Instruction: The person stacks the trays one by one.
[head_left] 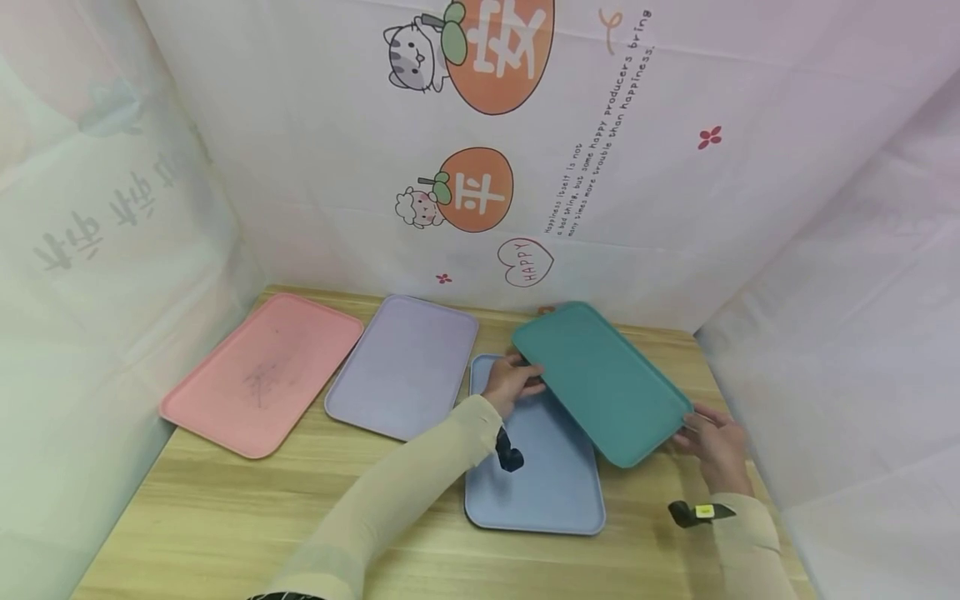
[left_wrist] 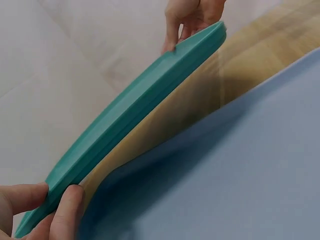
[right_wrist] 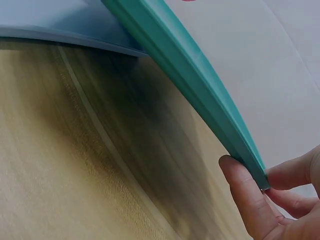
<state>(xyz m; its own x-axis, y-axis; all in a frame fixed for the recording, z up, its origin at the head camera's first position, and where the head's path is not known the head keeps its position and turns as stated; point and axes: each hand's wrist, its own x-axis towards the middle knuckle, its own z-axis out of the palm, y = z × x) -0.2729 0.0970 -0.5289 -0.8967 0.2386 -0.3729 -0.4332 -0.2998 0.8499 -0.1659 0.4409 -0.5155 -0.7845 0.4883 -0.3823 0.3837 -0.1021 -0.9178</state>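
A teal tray (head_left: 603, 383) is held up off the table at a slant, partly above a blue tray (head_left: 536, 475). My left hand (head_left: 512, 383) pinches its left edge between thumb and fingers. At the opposite corner, my right hand (head_left: 716, 446) grips the rim, with thumb and fingers on either face in the right wrist view. Beneath the raised tray, a shadow falls on the blue tray (left_wrist: 240, 170) and on the wood. The blue tray lies flat, its upper right part hidden under the teal one.
A pink tray (head_left: 262, 375) with dark smudges lies at the left of the wooden table (head_left: 217, 500). Beside it is a lilac tray (head_left: 405, 367), its lower right corner behind my left sleeve. White printed cloth walls (head_left: 337, 208) stand behind and at both sides.
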